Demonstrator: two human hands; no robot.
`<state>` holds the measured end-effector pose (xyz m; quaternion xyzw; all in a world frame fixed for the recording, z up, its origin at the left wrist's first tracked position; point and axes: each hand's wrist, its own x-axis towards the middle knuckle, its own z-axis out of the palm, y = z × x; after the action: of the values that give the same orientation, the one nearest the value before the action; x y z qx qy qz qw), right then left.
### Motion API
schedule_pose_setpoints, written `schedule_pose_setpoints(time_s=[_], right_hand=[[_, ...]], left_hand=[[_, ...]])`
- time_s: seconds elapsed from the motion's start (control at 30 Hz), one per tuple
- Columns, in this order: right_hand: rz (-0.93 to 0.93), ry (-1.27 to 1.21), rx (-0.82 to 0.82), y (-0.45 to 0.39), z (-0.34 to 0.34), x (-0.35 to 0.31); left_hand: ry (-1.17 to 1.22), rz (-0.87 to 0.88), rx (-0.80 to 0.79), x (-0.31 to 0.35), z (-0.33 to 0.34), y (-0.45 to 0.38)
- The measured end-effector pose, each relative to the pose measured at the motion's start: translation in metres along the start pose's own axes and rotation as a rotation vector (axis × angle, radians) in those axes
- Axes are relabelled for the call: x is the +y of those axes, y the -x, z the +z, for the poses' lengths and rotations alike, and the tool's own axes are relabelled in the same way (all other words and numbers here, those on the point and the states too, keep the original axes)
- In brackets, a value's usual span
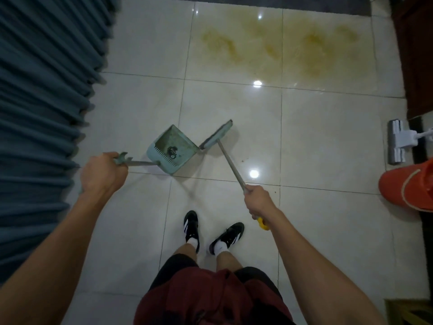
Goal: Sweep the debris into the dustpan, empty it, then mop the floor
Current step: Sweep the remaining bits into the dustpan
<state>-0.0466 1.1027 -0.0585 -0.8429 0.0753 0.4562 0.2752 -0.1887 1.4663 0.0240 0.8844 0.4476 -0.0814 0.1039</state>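
Observation:
A pale green dustpan rests on the white tiled floor in front of my feet, with a small dark clump of debris inside it. My left hand grips the end of its long handle. My right hand is closed around the metal pole of a broom, whose green head touches the dustpan's right edge. A few dark specks lie on the tile right of the broom pole. A wide yellowish stain spreads over the far tiles.
Blue pleated curtains hang along the left. A flat mop with a white head lies at the right, beside an orange bucket. Dark wooden furniture stands at the far right. A dark mat borders the top.

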Motion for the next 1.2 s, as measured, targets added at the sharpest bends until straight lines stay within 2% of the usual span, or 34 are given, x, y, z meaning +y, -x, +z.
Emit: schedule_pose_setpoints(time_s=[0.3,0.4,0.53,0.7,0.87,1.03,1.2], right_hand=[[-0.155,0.223,-0.157,-0.007,0.077,-0.043],[-0.185,0.351,-0.171,-0.007,0.084,-0.045],[-0.149,0.499,-0.172,-0.005,0.070,-0.024],[-0.080,0.673,-0.156,0.004,0.029,0.021],[-0.017,0.731,-0.039,0.015,-0.012,0.058],[0.081,0.695,0.047,0.019,-0.044,0.082],[0.120,0.535,0.085,0.018,-0.074,0.102]], left_hand=[[-0.107,-0.095,-0.012,-0.073,-0.015,0.003],[-0.141,-0.118,-0.033,-0.089,-0.010,0.002],[-0.138,-0.052,-0.086,-0.090,0.000,-0.002],[-0.193,0.031,-0.131,-0.042,0.017,-0.006],[-0.162,0.138,-0.185,0.022,0.030,-0.006],[-0.154,0.204,-0.214,0.086,0.035,0.000],[-0.133,0.264,-0.212,0.124,0.043,0.013]])
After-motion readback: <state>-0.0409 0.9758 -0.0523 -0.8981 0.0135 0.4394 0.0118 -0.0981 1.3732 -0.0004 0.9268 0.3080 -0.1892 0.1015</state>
